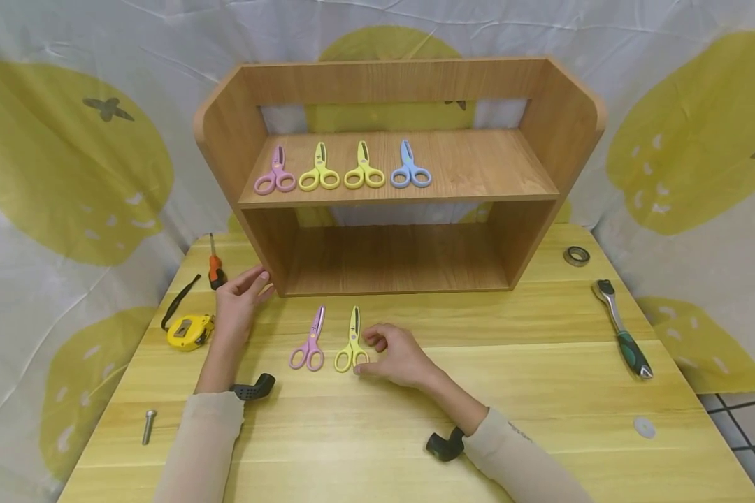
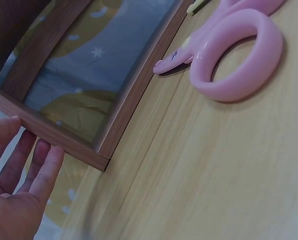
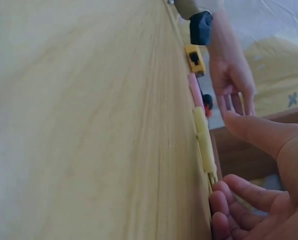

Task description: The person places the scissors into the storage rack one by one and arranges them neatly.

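Pink scissors (image 1: 308,342) and yellow scissors (image 1: 352,344) lie side by side on the table, blades toward the wooden shelf (image 1: 390,199). Beside the yellow pair is my right hand (image 1: 399,355), thumb close to one handle loop and fingers loosely bent, holding nothing; whether it touches the scissors I cannot tell. My left hand (image 1: 239,300) rests its fingertips on the shelf's lower left side, fingers extended along the panel edge in the left wrist view. On the upper board lie pink scissors (image 1: 277,175), two yellow pairs, one being the left yellow scissors (image 1: 319,171), and blue scissors (image 1: 409,168).
On the left are an orange screwdriver (image 1: 215,269), a yellow tape measure (image 1: 190,332) and a bolt (image 1: 149,426). At right lie a tape roll (image 1: 576,256), a green-handled ratchet (image 1: 629,342) and a pale disc (image 1: 644,427). A patterned curtain hangs behind.
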The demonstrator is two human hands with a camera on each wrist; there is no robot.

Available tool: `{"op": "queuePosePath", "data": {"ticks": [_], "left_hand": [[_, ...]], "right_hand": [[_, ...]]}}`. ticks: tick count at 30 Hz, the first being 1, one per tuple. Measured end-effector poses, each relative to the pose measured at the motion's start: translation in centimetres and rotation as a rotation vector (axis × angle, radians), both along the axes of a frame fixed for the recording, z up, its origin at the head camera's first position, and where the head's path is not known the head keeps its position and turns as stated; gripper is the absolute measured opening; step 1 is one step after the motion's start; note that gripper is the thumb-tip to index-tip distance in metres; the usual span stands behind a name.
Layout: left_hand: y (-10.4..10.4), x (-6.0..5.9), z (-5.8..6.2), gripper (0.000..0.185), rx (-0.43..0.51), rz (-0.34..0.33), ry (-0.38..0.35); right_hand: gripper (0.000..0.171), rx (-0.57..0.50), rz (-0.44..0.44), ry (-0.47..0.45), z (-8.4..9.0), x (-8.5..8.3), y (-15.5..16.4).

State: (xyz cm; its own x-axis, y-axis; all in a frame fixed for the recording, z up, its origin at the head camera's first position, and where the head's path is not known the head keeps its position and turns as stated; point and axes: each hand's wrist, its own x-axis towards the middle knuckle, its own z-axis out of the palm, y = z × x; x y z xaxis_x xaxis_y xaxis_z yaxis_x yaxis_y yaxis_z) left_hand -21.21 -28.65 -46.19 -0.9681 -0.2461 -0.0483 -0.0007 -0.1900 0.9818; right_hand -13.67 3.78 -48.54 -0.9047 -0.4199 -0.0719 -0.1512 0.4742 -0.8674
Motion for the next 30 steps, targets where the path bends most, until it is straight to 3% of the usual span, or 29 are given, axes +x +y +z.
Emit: {"op": "queuePosePath", "data": {"ticks": [9,18,30], "left_hand": [[0.4,0.8,1.5,0.04,-0.002,-0.011,-0.005],[0.4,0.8,1.4,0.041,-0.014,-0.009,-0.013],[0.4,0.6,1.1,0.041,-0.016,-0.012,-0.008]], "right_hand": [[0.066,0.085,0.023,0.053,-0.6,0.1,-0.6],[0.062,0.21,-0.002,0.121,-0.1,0.5,-1.4],[0.04,0.145,-0.038,0.085,0.4,0.4,-1.1]]}}
